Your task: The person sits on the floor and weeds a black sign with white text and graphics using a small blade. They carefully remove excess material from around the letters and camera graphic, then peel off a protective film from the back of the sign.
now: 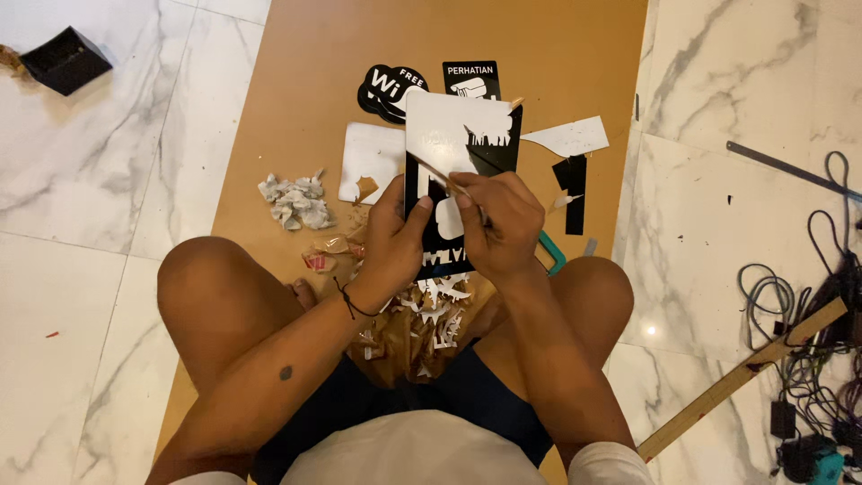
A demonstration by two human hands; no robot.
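We are gripping the black-and-white vinyl sticker sheet [460, 171] in our left hand [393, 241] while our right hand [496, 224], clenched on a thin picking tool [440, 176], is weeding it: scraps [437, 310] piled beneath, the upper white area seemingly left.

A board [296, 108] lies on the floor [108, 224] before the seated person. Two stickers [431, 85] lie at its far end, a crumpled scrap pile [294, 201] to the left, cut strips [571, 180] to the right, and cables [808, 305] on the floor far right.
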